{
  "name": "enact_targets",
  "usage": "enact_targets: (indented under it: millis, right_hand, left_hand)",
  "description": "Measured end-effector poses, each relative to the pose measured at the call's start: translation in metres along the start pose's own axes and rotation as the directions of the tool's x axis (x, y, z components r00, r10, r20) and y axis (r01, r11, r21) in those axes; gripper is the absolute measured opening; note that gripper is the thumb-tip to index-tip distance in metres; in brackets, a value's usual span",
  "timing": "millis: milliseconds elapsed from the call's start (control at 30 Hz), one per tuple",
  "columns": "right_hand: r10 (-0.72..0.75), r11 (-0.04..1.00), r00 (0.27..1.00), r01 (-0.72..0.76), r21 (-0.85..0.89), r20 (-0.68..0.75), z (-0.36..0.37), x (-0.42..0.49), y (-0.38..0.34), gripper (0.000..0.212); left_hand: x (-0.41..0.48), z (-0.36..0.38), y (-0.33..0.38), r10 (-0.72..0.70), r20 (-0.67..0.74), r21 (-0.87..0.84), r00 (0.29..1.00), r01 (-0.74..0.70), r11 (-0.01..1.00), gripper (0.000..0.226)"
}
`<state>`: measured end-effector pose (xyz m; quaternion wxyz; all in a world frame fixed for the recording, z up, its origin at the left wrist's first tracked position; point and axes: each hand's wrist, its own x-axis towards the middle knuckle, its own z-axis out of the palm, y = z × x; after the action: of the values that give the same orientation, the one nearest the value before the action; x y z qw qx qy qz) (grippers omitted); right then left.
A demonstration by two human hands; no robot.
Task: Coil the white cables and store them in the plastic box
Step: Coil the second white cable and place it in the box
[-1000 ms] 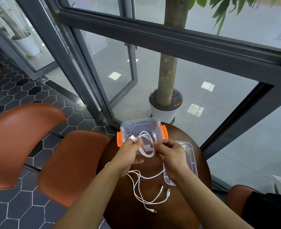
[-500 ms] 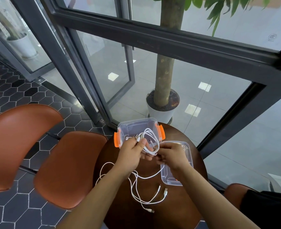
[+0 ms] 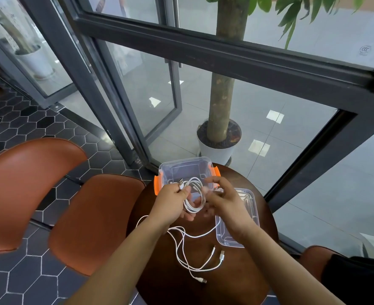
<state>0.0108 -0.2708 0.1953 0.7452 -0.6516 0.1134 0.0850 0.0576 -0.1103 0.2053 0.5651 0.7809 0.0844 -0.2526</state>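
loose white cables (image 3: 178, 252) lie sprawled on the near part of the desk (image 3: 236, 289), plugs pointing right and toward the camera. they look light, limp and springy, so best taken near a plug and the loops pinched together. above them the left hand (image 3: 172, 203) pinches the coiled cable (image 3: 193, 209) at its left side. the coil's long axis runs near to far, usb plug poking out far-left. right hand (image 3: 223, 201) is at the coil's right edge, blurred, cannot tell if it's gripping. clear lid (image 3: 245, 216) lies right. the open plastic box (image 3: 203, 160) sits at the far desk edge, just beyond the coil.
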Motion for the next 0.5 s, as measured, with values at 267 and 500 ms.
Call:
enact_targets:
  millis: [267, 500]
  right_hand:
    - [-0.06, 0.959, 0.994, 0.033, -0.283, -0.088, 0.005, 0.01, 0.011, 0.028]
    - [-0.012, 0.987, 0.999, 0.016, -0.157, 0.03, -0.005, 0.012, 0.001, 0.032]
  left_hand:
    - [-0.002, 0.004, 0.003, 0.039, -0.001, 0.074, 0.999, -0.039, 0.997, 0.025]
    - [-0.006, 0.008, -0.004, 0.002, 0.031, -0.158, 1.0, 0.002, 0.987, 0.019]
